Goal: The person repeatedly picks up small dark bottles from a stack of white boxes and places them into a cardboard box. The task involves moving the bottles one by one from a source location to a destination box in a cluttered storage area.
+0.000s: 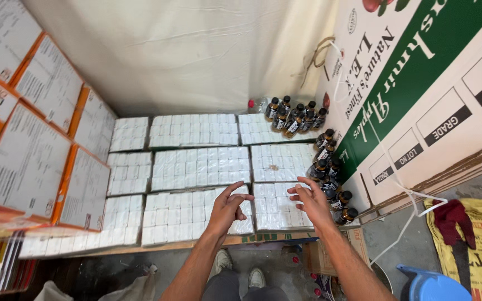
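My left hand [227, 207] and my right hand [309, 200] are both stretched forward, fingers spread, holding nothing. They hover over the near edge of a flat layer of white shrink-wrapped packs [196, 167] laid in rows on a low platform. My right hand is nearest a line of small dark bottles [330, 173] with black caps that runs along the packs' right side. More of these dark bottles [295, 116] stand clustered at the far right corner.
Orange and white cartons [34, 150] are stacked on the left. A stack of flattened white and green cardboard boxes [419, 100] leans on the right. A white cloth wall [185, 50] hangs behind. A yellow sack with a red rag [458, 220] and a blue stool [430, 285] are at lower right.
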